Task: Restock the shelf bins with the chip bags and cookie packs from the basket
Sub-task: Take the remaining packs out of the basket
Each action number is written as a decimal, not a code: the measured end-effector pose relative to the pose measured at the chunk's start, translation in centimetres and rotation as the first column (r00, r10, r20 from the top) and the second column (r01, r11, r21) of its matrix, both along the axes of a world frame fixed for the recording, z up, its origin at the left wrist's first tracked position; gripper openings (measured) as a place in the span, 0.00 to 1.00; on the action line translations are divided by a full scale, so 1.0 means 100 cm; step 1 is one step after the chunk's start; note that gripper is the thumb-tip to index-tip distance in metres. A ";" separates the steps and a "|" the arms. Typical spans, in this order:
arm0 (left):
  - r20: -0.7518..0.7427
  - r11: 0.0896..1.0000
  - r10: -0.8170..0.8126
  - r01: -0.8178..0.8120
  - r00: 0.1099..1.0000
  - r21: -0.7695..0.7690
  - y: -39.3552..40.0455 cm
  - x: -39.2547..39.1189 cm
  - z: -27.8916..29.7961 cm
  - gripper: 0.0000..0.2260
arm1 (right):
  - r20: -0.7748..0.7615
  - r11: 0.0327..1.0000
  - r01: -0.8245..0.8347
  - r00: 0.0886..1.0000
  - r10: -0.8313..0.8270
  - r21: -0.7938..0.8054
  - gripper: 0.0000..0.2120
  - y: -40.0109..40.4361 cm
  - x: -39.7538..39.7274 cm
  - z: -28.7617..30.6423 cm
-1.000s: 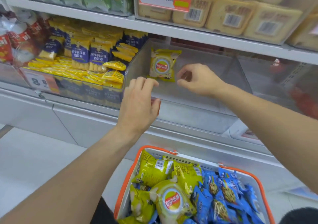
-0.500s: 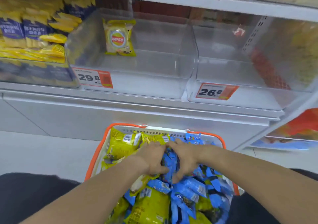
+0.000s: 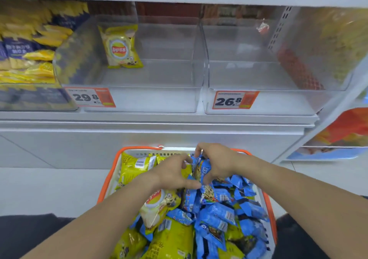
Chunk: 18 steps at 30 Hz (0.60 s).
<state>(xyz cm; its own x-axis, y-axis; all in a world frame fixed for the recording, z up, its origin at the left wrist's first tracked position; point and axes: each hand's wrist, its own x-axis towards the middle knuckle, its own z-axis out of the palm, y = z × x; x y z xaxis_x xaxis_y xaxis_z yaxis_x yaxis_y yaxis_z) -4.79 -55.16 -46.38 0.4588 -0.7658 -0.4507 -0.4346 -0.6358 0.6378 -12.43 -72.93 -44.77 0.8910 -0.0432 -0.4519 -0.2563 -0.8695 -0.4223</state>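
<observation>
Both bare forearms reach forward and downward, converging; the left hand (image 3: 172,174) curls its fingers with thumb extended; the right hand (image 3: 216,164), just beside it, pinches a blue crinkly cookie pack (image 3: 202,171).

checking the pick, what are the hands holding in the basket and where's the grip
Both hands hold blue cookie packs: the right hand has its grip on their upper ends, the left hand pinches their left side.

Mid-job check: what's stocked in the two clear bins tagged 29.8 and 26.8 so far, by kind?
Yellow chip bags: 1, in the 29.8 bin
Blue cookie packs: 0 in either bin; they lie in the basket
Total: 1
Small red-white shape behind the 26.8 bin: too blurred to tell
</observation>
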 end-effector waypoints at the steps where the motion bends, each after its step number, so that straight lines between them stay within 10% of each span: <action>1: -0.042 0.997 0.043 -0.046 0.998 -0.059 -0.002 0.000 0.006 0.33 | 0.031 0.999 0.032 0.999 -0.033 0.028 0.37 -0.004 -0.001 0.011; 11: -0.590 0.708 0.215 -0.541 0.778 -0.454 -0.026 -0.005 0.068 0.24 | 0.106 0.676 0.212 0.912 -0.397 0.706 0.40 -0.037 -0.031 0.096; 15: -0.769 0.567 0.179 -0.703 0.614 -0.429 -0.036 -0.016 0.091 0.22 | 0.099 0.589 0.284 0.841 -0.533 0.757 0.32 -0.031 -0.034 0.106; 18: -0.716 0.552 0.216 -0.688 0.664 -0.471 -0.044 -0.021 0.110 0.15 | 0.196 0.591 0.256 0.781 -0.593 0.765 0.25 -0.026 -0.031 0.112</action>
